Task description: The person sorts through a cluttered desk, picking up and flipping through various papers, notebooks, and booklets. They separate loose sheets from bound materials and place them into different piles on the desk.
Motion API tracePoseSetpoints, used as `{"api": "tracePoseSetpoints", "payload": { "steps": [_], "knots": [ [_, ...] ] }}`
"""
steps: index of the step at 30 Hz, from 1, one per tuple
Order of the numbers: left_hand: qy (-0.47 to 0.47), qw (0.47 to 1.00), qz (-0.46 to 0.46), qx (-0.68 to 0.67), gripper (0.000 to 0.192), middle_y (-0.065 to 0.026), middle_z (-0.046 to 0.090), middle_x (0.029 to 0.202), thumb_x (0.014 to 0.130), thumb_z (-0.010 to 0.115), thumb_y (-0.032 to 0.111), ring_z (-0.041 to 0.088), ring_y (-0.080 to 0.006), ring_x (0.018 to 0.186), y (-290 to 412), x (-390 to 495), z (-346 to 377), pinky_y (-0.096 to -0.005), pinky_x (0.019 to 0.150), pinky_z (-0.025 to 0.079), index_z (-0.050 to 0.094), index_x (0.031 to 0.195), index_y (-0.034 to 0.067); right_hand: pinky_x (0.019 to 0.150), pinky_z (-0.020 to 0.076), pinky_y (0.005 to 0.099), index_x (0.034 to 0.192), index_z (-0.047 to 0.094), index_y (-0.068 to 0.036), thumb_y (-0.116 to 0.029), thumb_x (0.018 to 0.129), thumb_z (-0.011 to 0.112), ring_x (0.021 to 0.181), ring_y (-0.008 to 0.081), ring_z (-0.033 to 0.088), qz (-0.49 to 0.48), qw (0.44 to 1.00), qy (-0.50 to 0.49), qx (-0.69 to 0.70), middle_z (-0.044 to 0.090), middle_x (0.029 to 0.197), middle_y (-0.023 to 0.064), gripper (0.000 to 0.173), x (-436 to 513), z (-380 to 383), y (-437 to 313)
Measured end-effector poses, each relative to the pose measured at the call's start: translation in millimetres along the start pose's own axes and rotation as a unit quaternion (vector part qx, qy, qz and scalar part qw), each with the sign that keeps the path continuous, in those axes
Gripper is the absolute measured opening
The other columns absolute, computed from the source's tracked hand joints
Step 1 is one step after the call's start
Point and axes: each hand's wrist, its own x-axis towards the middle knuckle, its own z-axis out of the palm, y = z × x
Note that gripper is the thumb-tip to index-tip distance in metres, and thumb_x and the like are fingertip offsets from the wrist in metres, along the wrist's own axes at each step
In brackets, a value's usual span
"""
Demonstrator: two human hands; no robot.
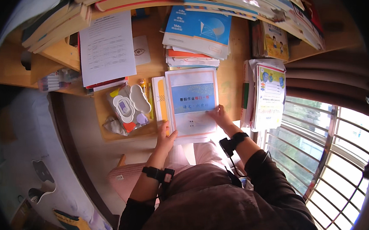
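Observation:
A workbook with a blue, white and orange cover (193, 98) lies at the desk's front edge, on top of other booklets. My left hand (166, 134) grips the lower left corner of this stack, thumb on the cover side. My right hand (220, 117) holds the workbook's right edge, with fingers over the cover. A yellow-and-white booklet (160, 95) shows at the left of the workbook. Further left are an open white cloud-shaped case (140, 98) and a yellow pen (149, 103).
Behind the workbook stands a pile of books with a blue one (198, 28) on top. Printed sheets (109, 48) lie at the left, another stack of papers (269, 95) at the right. A bookshelf (134, 2) overhangs the back; a barred window (316, 150) is at the right.

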Motion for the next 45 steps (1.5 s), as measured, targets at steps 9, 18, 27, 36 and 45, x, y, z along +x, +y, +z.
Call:
{"api": "tracePoseSetpoints", "payload": {
  "steps": [9,18,27,36,45],
  "knots": [
    [0.063,0.995,-0.076,-0.033,0.056,-0.0106,0.041,0.127,0.078,0.071,0.016,0.046,-0.0223,0.111,20,-9,15,-0.0364,0.093,0.042,0.047,0.128,0.007,0.072,0.0478,0.0283,0.104,0.049,-0.002,-0.010,0.083,0.067,0.086,0.0134,0.055,0.105,0.981,-0.049,0.157,0.057,0.089,0.0046,0.029,-23,-31,12],
    [0.036,0.966,-0.142,-0.213,0.047,-0.0065,0.061,0.103,0.084,0.070,0.022,0.056,-0.0143,0.095,36,-16,40,-0.0284,0.084,0.045,0.052,0.122,0.003,0.074,0.0494,0.0273,0.110,0.056,-0.008,-0.006,0.089,0.059,0.084,0.0112,0.058,0.091,0.928,-0.078,0.352,0.061,0.093,0.0005,0.021,-57,-69,22],
    [-0.059,0.967,-0.139,-0.205,0.033,-0.0083,0.061,0.106,0.085,0.062,0.005,0.058,-0.0184,0.095,52,16,54,-0.0331,0.084,0.047,0.051,0.116,0.001,0.085,0.0485,0.0316,0.119,0.048,-0.002,-0.013,0.088,0.062,0.101,0.0208,0.059,-0.101,0.988,0.006,0.113,0.059,0.110,0.0121,0.036,-55,-79,9],
    [-0.047,0.977,-0.087,-0.187,0.031,-0.0089,0.059,0.112,0.089,0.054,0.001,0.057,-0.0195,0.099,68,11,78,-0.0321,0.087,0.046,0.049,0.119,0.002,0.103,0.0321,0.0459,0.127,0.042,-0.002,-0.027,0.069,0.077,0.127,0.0399,0.035,-0.108,0.919,0.316,-0.209,0.037,0.135,0.0230,0.073,-89,-188,58],
    [0.021,1.000,-0.020,0.006,0.032,-0.0123,0.059,0.110,0.085,0.059,0.002,0.057,-0.0214,0.095,62,30,75,-0.0331,0.084,0.045,0.048,0.115,-0.003,0.104,0.0289,0.0491,0.131,0.040,-0.005,-0.036,0.065,0.080,0.126,0.0372,0.034,-0.001,0.871,0.455,-0.185,0.035,0.137,0.0205,0.083,-81,-237,98]
  ]
}}
